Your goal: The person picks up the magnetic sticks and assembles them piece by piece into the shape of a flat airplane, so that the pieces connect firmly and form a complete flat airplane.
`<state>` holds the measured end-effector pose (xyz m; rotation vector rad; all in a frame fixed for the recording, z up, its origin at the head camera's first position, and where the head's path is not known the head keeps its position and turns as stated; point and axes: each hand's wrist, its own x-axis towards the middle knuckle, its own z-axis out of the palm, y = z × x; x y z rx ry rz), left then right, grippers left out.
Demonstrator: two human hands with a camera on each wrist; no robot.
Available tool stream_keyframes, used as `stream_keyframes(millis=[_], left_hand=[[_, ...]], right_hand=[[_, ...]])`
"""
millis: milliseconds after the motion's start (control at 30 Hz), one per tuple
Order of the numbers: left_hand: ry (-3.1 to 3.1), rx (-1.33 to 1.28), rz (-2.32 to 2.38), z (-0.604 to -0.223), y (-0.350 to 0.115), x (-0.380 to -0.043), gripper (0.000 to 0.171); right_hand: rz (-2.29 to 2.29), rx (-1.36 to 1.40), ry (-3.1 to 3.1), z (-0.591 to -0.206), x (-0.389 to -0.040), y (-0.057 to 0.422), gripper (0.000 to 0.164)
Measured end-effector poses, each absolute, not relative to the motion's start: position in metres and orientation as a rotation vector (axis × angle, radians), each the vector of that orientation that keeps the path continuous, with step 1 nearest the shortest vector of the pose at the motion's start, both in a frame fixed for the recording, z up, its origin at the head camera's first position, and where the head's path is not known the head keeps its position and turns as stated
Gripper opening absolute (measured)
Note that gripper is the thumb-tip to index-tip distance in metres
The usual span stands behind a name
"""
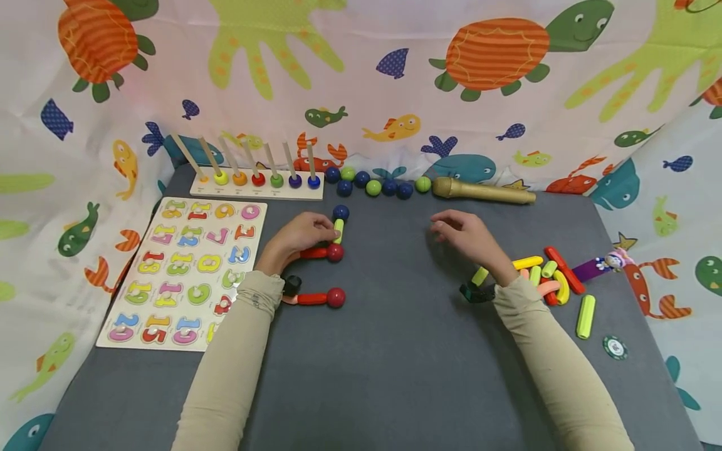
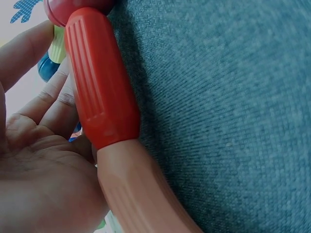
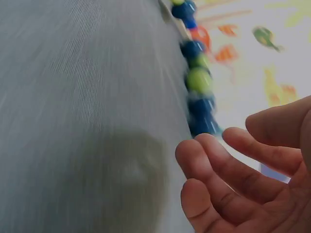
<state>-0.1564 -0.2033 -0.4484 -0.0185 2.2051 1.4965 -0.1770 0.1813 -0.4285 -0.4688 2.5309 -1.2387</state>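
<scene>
I see left hand (image 1: 301,237) pinching green stick (image 1: 339,229), likely steadying its 12-o'clock blue ball (image 1: 341,213); right hand (image 1: 467,237) relaxed, empty

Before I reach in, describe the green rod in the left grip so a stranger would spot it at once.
Start at the number board on the left. Right of it, the left grip pinches a short green rod with a blue ball at its far end. The red rods nearby end in red balls; it alone in that group is green.
</scene>
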Motion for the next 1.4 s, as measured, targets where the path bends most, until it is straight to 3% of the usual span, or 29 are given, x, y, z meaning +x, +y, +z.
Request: stream_keyframes(millis=[333, 667, 1000, 1400], left_hand=[[2.188, -0.061, 1.458, -0.445, -0.208, -0.158, 0.025], [2.199, -0.034, 1.449, -0.445, -0.21, -0.158, 0.027], [2.207, -0.047, 1.444, -0.447, -0.209, -0.158, 0.027], [2.236, 0.01, 1.426, -0.449, -0.203, -0.158, 0.028]], right_hand=[[-0.977, -0.344, 2.886, -0.404, -0.122, 0.287, 0.037], [-0.661, -0.328, 2.941, -0.403, -0.095, 0.339, 0.029], [-0.589, -0.343, 2.863, -0.422, -0.084, 0.359, 0.036], [-0.706, -0.304, 2.86, -0.406, -0.097, 0.341, 0.033]])
